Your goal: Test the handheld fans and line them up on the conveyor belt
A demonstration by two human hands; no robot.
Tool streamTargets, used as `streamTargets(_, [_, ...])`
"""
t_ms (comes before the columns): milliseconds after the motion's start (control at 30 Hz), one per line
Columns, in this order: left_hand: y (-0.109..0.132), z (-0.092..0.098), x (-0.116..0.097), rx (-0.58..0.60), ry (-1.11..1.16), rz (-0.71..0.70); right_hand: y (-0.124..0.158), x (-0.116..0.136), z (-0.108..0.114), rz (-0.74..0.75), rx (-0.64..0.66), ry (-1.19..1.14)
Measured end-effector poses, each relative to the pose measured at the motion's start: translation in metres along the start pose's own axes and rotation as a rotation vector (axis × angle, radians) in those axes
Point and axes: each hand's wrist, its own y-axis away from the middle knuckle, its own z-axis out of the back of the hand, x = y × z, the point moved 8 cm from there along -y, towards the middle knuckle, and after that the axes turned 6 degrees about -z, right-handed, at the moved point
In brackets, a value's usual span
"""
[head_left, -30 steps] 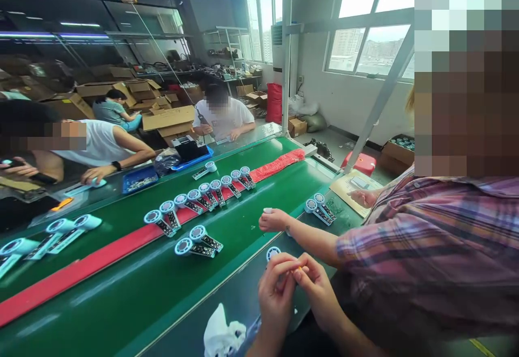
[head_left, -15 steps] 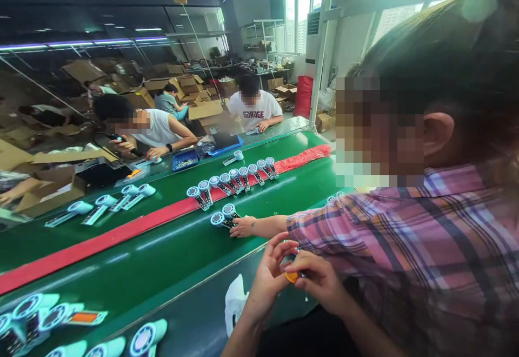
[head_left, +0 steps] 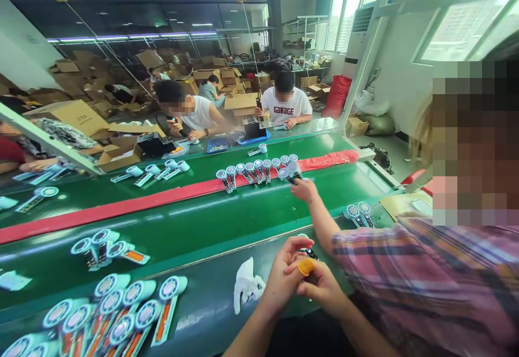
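My left hand (head_left: 284,273) is closed, its fingers curled in front of my body against my right hand (head_left: 324,288). My right hand is closed too, thumb and fingers pinched together. A small orange piece (head_left: 306,266) shows at the right fingertips; whether it is a finger cover or a held part, I cannot tell. Just behind my fingers, a fan-like part with a dark board (head_left: 310,251) is mostly hidden, so contact is unclear. Left of my hands a crumpled white glove-like item (head_left: 247,285) lies on the dark table edge.
Many light-blue handheld fan bodies (head_left: 170,292) lie at the lower left. More fan bodies (head_left: 259,170) line the red strip (head_left: 162,201) on the green belt (head_left: 194,227). At right, a co-worker's arm (head_left: 322,213) reaches over the belt holding fan bodies. Other people work across it.
The view has swung left, showing more fan bodies. The co-worker's hand has lifted two fan bodies from the near belt towards the red strip. My hands stay together, fingers slightly shifted.
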Motion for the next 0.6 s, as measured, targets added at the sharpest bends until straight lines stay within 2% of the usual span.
streamTargets(133, [-0.001,-0.002,-0.012,-0.011,0.078,-0.043,-0.003,0.013,0.022,0.098,-0.101,-0.156])
streamTargets(267, [0.002,-0.008,-0.01,0.045,0.062,-0.015,-0.002,0.008,0.009,0.117,-0.078,-0.149])
streamTargets(400, [0.006,-0.008,-0.005,0.027,-0.02,-0.021,0.005,-0.002,-0.003,0.103,-0.102,-0.004])
streamTargets(533, [0.005,-0.009,-0.003,0.014,-0.095,-0.037,0.011,-0.008,0.003,0.051,-0.049,0.085])
streamTargets(600, [0.004,-0.011,-0.004,-0.003,-0.074,-0.045,0.011,-0.009,0.011,0.042,-0.027,0.055])
